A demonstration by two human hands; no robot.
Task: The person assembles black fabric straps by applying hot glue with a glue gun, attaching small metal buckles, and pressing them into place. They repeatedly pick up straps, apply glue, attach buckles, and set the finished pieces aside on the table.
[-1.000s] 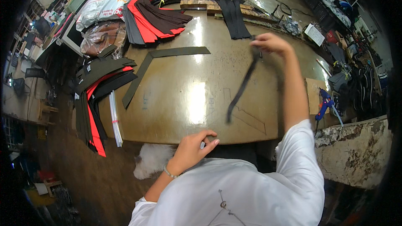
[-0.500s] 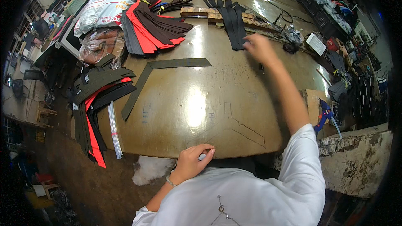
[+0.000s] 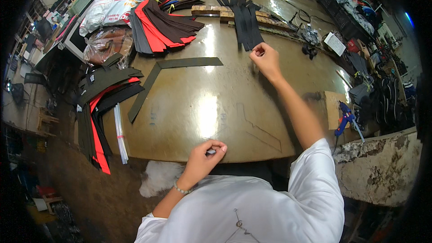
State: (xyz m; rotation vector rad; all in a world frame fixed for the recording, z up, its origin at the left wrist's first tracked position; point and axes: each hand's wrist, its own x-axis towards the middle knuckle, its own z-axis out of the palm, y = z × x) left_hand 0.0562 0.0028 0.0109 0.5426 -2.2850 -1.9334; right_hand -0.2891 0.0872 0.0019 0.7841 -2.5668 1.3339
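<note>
My right hand (image 3: 265, 62) reaches far over the table, its thumb and fingers pinched together just by the near end of a fan of black strips (image 3: 246, 23). Whether a strip is between those fingertips I cannot make out. Close to the table's front edge, my left hand (image 3: 204, 161) is curled closed. A small pale patch shows between its thumb and fingers, too little to name. Left of the middle lies an olive-green angled strip (image 3: 155, 74) made of two arms that meet at a corner. Thin lines form an angled outline (image 3: 258, 130) on the tabletop (image 3: 180, 121).
Olive, red and black strips (image 3: 96, 121) hang over the left edge beside a bundle of white sticks (image 3: 120, 137). Brown and red strips (image 3: 168, 29) lie behind, near a white sack (image 3: 116, 9). Wooden bars (image 3: 270, 21) lie at the back; a blue glue gun (image 3: 345, 118) stands right.
My right hand has drawn slightly left and nearer, and its fingers now show clearly in a pinch. The left hand stays curled near the front edge. The whole view has shifted a little.
</note>
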